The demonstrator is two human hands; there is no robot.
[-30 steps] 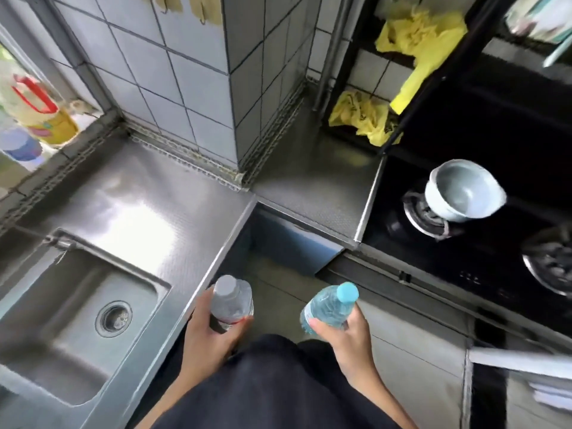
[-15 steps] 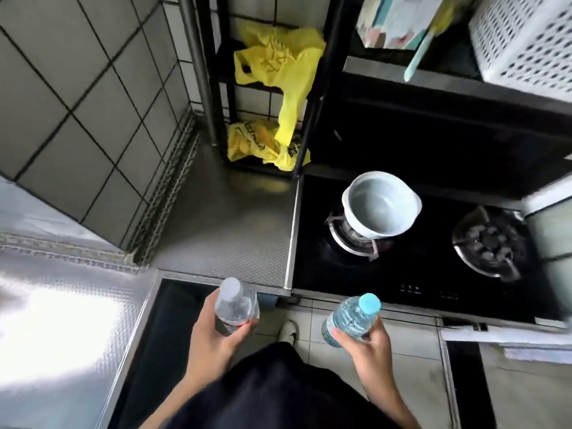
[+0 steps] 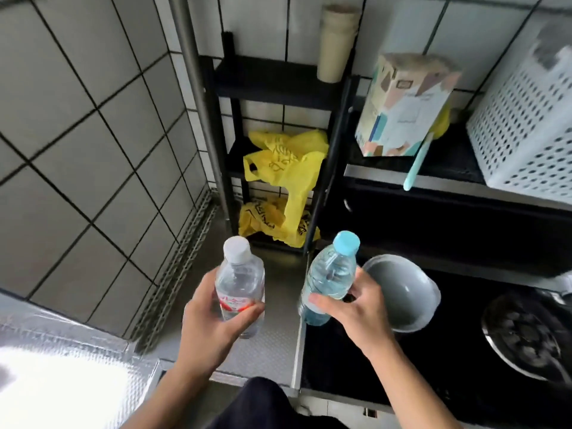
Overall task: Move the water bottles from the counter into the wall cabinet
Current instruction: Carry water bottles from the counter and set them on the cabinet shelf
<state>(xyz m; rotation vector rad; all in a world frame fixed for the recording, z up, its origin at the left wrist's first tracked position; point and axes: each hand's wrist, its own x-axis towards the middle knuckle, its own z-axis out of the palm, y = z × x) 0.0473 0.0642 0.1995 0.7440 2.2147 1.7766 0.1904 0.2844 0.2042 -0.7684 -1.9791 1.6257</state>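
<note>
Two bottles up, one in each hand! Our left hand (image 3: 213, 317) was wrapped round the clear bottle (image 3: 240, 283), which had a white cap and a red label showing under the thumb, and we held it in the air over the steel counter (image 3: 269, 354) near its right edge. Our right hand (image 3: 356, 308) gripped the blue-tinted bottle (image 3: 329, 274), pale blue cap on top, above the black stove (image 3: 402, 366) at its left edge, just beside the grey pot (image 3: 402, 292)
</note>
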